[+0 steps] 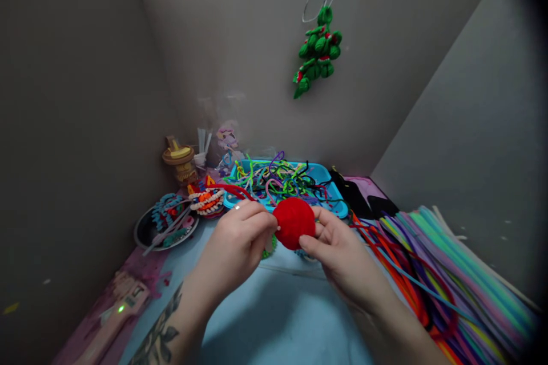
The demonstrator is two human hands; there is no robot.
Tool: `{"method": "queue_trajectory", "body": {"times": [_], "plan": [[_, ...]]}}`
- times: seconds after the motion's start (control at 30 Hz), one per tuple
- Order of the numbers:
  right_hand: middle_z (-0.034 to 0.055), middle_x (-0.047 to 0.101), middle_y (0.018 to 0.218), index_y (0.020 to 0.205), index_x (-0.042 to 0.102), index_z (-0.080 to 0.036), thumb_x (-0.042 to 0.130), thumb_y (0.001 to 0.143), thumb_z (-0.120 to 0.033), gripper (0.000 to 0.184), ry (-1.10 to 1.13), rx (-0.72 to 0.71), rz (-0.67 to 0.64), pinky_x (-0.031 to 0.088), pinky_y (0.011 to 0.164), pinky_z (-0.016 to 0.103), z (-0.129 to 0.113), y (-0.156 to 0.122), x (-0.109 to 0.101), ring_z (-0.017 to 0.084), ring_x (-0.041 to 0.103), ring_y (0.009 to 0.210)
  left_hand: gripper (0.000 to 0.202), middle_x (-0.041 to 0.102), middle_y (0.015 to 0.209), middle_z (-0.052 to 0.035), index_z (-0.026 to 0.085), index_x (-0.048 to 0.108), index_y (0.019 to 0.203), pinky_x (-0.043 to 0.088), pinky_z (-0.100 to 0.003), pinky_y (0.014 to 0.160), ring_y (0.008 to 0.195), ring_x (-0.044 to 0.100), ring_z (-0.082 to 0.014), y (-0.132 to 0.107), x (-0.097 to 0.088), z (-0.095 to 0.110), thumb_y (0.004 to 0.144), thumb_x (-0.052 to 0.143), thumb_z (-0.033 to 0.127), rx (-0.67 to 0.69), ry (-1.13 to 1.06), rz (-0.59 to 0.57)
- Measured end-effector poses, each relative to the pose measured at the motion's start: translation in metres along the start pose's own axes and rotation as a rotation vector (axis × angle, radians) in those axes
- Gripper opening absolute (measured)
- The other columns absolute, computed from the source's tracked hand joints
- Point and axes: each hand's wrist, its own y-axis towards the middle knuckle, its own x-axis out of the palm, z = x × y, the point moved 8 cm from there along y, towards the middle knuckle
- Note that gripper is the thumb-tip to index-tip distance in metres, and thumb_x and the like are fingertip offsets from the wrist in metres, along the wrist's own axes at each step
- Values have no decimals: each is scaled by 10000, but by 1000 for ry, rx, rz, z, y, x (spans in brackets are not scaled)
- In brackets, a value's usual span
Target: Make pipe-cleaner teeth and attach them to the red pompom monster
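A round, fuzzy red ball, seemingly wound from pipe cleaner, is held in front of me above the table. My right hand grips it from the right, with the thumb on its lower edge and the fingers behind. At the ball's left edge, the fingers of my left hand are pinched together. A red pipe cleaner runs out from behind that hand toward the upper left. The pinching fingertips partly hide what they hold. Just below the ball, a bit of a green fuzzy piece shows behind my left fingers.
Behind my hands stands a blue tray of tangled pipe cleaner scraps. To the left are a metal bowl, a brown lidded cup and a pale device with a green light. Long pipe cleaners lie right. A green ornament hangs above.
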Motion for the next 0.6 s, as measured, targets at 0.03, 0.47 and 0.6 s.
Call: {"method": "queue_trajectory", "body": {"times": [0.03, 0.47, 0.6], "plan": [[-1, 695, 760, 933, 580, -181, 734, 663, -213, 311, -5, 0, -1, 447, 629, 223, 0, 0, 0, 124, 600, 656, 226, 613, 771, -30, 166, 602, 751, 403, -254, 671, 719, 519, -142, 0, 1, 0, 894, 446, 88, -2, 10, 0], [-16, 677, 736, 913, 549, -187, 680, 695, -191, 254, -168, -14, 30, 414, 637, 230, 3, 0, -3, 125, 589, 659, 223, 577, 730, -50, 147, 601, 713, 392, -287, 636, 701, 482, -177, -1, 9, 4, 866, 457, 73, -35, 250, -63], [-25, 669, 712, 914, 538, -190, 666, 686, -185, 261, -210, -9, 51, 410, 628, 228, 3, 0, -3, 124, 581, 644, 205, 591, 731, -56, 144, 615, 736, 404, -301, 641, 700, 490, -188, 0, 13, 6, 857, 467, 71, -29, 308, -85]]}}
